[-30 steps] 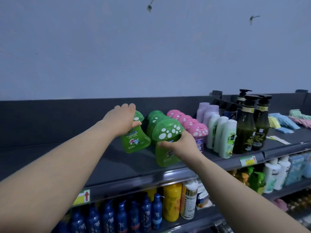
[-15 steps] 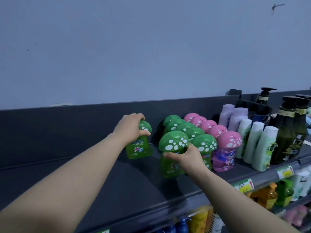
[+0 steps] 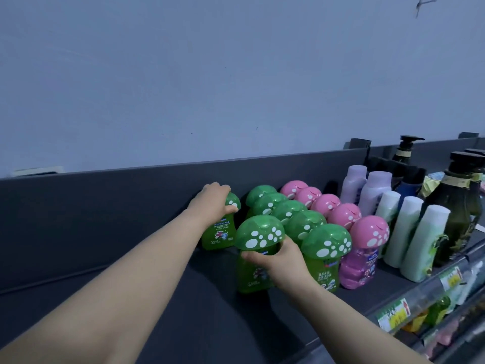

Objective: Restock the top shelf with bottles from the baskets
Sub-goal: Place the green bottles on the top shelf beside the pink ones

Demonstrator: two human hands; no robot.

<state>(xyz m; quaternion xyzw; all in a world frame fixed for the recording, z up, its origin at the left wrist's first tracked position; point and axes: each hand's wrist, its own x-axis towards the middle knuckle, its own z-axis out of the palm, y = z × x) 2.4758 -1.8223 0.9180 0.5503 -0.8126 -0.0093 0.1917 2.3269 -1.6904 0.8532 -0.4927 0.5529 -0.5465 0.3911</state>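
Observation:
Two green bottles with white-spotted mushroom caps stand on the dark top shelf [image 3: 157,311]. My left hand [image 3: 214,202] grips the cap of the rear green bottle [image 3: 219,232], close to the shelf's back panel. My right hand [image 3: 275,261] holds the neck of the front green bottle [image 3: 256,261] under its cap; this bottle stands upright on the shelf. Both sit just left of a row of several green mushroom bottles [image 3: 296,222]. No basket is in view.
A row of pink mushroom bottles [image 3: 341,214] stands right of the green ones, then lilac and pale green bottles [image 3: 409,232] and dark pump bottles [image 3: 456,206]. The back panel [image 3: 105,200] bounds the shelf. Price tags [image 3: 393,313] line the front edge; lower shelves hold more goods.
Both green bottles went from tilted in the air to upright on the shelf. The view has shifted left and closer, and my hands still hold them.

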